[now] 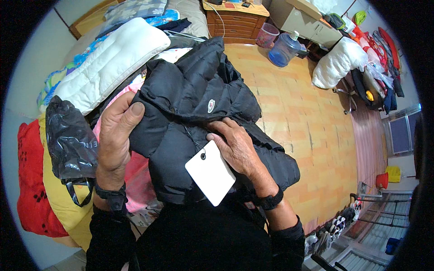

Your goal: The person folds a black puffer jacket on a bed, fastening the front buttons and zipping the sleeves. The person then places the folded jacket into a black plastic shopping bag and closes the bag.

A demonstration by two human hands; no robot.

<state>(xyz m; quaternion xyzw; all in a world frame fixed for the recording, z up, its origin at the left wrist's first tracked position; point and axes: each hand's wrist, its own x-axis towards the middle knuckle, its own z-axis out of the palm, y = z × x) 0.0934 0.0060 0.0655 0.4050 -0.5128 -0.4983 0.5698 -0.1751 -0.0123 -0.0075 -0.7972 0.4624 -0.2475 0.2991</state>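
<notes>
A black quilted puffer jacket is bunched up in front of my body, with a small white emblem on it. My left hand grips the jacket's edge at the left, thumb on top. My right hand rests on the middle, its fingertips tucked under a fold of the fabric and hidden there. From a thin dark cord hangs a blank white hang tag, which lies over the jacket's lower part beside my right hand. Both wrists wear black bands.
Left of the jacket lie a white pillow, a black plastic bag and a red cloth on the bed. A blue water bottle and a pink bin stand on the wooden floor. Shoes line the lower right.
</notes>
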